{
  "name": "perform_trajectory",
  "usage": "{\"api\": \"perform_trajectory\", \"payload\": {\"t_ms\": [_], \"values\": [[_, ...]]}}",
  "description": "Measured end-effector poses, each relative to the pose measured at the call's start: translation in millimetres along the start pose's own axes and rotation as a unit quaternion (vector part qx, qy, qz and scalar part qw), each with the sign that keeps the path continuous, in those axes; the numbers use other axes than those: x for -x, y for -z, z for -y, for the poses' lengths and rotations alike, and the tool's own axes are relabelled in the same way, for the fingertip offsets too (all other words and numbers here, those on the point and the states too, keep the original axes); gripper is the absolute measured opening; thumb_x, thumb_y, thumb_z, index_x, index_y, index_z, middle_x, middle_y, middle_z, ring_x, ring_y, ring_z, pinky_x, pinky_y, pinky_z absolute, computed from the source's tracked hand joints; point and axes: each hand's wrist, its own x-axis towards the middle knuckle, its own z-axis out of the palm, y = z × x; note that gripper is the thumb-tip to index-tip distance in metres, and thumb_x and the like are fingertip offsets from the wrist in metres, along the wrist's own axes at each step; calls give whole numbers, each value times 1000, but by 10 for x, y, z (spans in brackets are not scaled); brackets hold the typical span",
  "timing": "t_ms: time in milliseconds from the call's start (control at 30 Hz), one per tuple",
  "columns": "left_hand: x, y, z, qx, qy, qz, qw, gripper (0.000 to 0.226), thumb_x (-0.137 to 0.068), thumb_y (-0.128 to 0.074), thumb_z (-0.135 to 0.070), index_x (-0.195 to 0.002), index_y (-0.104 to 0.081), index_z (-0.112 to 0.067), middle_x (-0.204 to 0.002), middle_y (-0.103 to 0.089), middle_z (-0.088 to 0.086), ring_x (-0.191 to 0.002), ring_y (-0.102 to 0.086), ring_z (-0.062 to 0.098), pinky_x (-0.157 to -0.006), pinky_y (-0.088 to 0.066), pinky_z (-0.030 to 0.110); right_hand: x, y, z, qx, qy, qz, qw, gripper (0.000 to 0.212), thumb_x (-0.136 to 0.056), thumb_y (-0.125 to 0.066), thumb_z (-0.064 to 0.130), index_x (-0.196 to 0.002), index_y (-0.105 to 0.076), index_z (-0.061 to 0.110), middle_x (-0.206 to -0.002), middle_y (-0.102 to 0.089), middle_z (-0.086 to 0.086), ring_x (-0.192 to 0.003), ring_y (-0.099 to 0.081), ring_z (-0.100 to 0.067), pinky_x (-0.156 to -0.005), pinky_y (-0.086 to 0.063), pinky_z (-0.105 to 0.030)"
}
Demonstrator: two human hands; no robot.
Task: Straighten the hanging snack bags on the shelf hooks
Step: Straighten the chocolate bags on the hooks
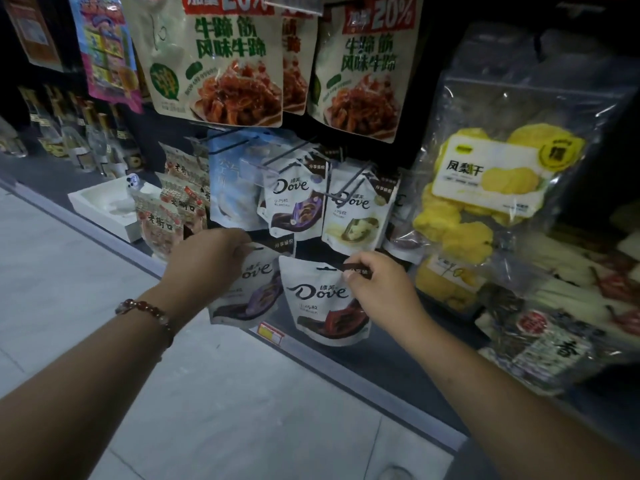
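White tray [100, 202] on low ledge. Bottles [72, 133] in a row behind and left of it. Pale tiled floor [173, 393] below. Yellow price tag [271, 333] to the tray's lower right.

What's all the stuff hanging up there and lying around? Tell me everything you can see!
Dove bags: four, white; two on upper hooks, two lower in the hands.
Beef tendon bags: two in front, more behind, white and green, top row.
Light blue bag: one, left of the upper Dove bags.
Dried pineapple bags: two, clear with yellow slices, right side.
Red and white packets: several, left of the blue bag.
Bottles: a row, far left, dim.
White tray: one, on the low ledge.
Dark packets: some, lower right, too blurred to name.
Floor: grey tiles.
Left hand: grips the lower left Dove bag; beaded bracelet on the wrist.
Right hand: pinches the lower right Dove bag's top.
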Motion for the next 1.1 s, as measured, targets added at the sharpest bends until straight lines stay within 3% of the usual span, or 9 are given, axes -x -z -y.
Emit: {"api": "perform_trajectory", "payload": {"t_ms": [100,400,633,800,900,967,1033,1100], "values": [[-42,-58,-139,31,8,22,999,21,-100,-51,-30,-105,-70,-20,-95,-72,7,-83,-65,30,-65,-54,35,54,78,-109,0,-14,-4,1000,10,-95,-60,20,-94,-62,30,-101,-61,9,-93,-56,-7,-68,-37,-11],[28,-91,-397,95,42,47,993,19,-100,-52,-28,-98,-69,-18,-85,-67,0,-79,-63,24,-60,-47,31,141,185,-208,-12,-1,-10,1000,14,-94,-59,18,-88,-63,30,-104,-62,5,-93,-57,-6,-72,-40,-17],[125,-70,-377,114,74,27,990,22,-100,-51,-26,-85,-64,-16,-76,-66,1,-71,-63,24,-62,-55,38,144,123,-92,-43,-6,-19,999,8,-86,-66,23,-79,-64,22,-85,-68,3,-81,-65,-14,-68,-54,-34],[169,-24,-284,114,83,12,990,19,-100,-50,-23,-89,-65,-15,-78,-67,4,-70,-62,24,-60,-53,35,141,48,21,-28,-3,-3,1000,26,-82,-77,30,-76,-60,12,-74,-66,-3,-65,-62,-11,-60,-50,-30],[189,4,-198,114,98,3,989,17,-99,-51,-23,-95,-66,-16,-80,-67,4,-72,-61,24,-58,-45,31,117,-31,22,-29,8,7,1000,20,-85,-74,31,-80,-63,16,-77,-66,4,-72,-62,-12,-67,-51,-33],[203,30,-130,113,108,-7,988,16,-99,-52,-22,-95,-66,-16,-80,-66,4,-72,-61,26,-57,-41,30,89,-83,20,-24,25,13,999,8,-90,-69,28,-96,-70,23,-92,-67,8,-86,-63,-10,-79,-52,-32],[211,62,-59,105,111,-7,988,17,-99,-52,-22,-92,-65,-14,-76,-65,4,-71,-61,25,-55,-40,29,49,-132,11,-1,35,23,999,19,-93,-65,25,-110,-72,22,-102,-66,7,-95,-61,-11,-87,-50,-30],[213,89,10,96,113,1,989,19,-100,-51,-22,-89,-64,-15,-75,-64,4,-68,-60,23,-53,-40,29,5,-174,15,24,45,19,999,16,-94,-64,24,-106,-74,21,-101,-62,7,-95,-59,-9,-86,-46,-27]]}}
